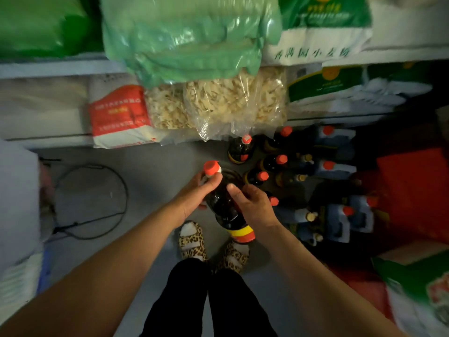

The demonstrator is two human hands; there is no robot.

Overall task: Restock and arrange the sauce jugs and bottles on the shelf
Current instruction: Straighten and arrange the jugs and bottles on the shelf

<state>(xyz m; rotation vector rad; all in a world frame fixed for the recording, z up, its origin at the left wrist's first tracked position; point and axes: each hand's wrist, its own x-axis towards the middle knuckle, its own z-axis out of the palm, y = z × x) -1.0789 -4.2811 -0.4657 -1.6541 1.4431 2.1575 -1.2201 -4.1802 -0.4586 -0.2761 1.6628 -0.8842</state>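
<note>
I hold a dark sauce bottle (pixel 224 206) with an orange-red cap and a yellow-and-red label band, tilted over the floor above my feet. My left hand (pixel 194 199) grips its neck just under the cap. My right hand (pixel 252 206) curls round its body from the right. On the floor to the right stand several more dark sauce bottles (pixel 240 150) with red caps. Beside them are blue sauce jugs (pixel 336 170) with red caps.
Shelves ahead carry a green plastic bag (pixel 189 37), clear bags of dried noodles (pixel 233 103), a red-and-white sack (pixel 119 115) and green-and-white flour sacks (pixel 320 27). A wire ring (pixel 91 200) lies on the grey floor at left. Red packaging (pixel 413 188) sits at right.
</note>
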